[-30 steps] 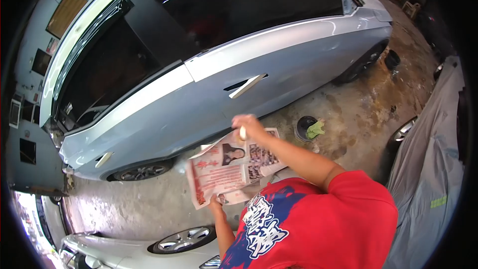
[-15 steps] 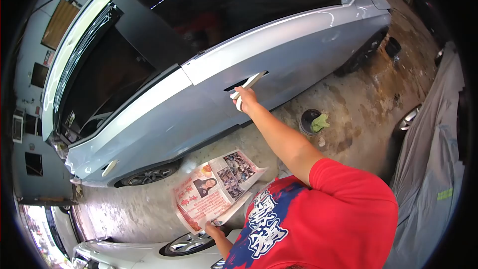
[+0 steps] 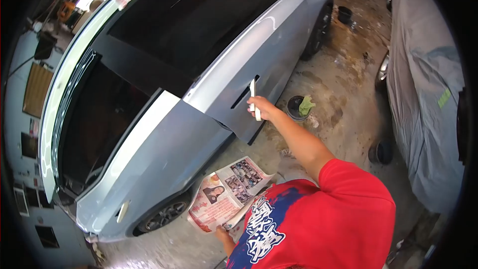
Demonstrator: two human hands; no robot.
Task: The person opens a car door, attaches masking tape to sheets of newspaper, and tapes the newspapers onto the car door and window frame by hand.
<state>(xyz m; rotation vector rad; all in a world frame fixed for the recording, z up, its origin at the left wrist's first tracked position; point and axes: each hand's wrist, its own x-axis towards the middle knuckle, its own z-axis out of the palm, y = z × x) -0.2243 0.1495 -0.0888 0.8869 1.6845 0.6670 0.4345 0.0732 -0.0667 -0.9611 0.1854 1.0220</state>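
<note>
My right hand (image 3: 262, 108) is closed around the pale handle (image 3: 253, 89) of the car's front door (image 3: 239, 114), which stands slightly ajar. A small white roll-like object (image 3: 257, 114) also shows in that hand, below the handle. Lower down, my left hand (image 3: 222, 231) grips the near edge of a printed newspaper (image 3: 231, 189), fingers mostly hidden beneath the sheets. The newspaper hangs open in front of my red shirt, near the car's rear wheel (image 3: 164, 215).
On the floor beyond my right arm is a dark bucket (image 3: 295, 107) with a green cloth (image 3: 306, 105) over its rim. Another dark bucket (image 3: 381, 153) stands by a grey-covered vehicle (image 3: 423, 79). A black container (image 3: 344, 15) is near the front wheel.
My right hand went from above the newspaper to the door handle and closed on it. The front door has swung outward slightly. The newspaper moved away from my right hand, and the view turned.
</note>
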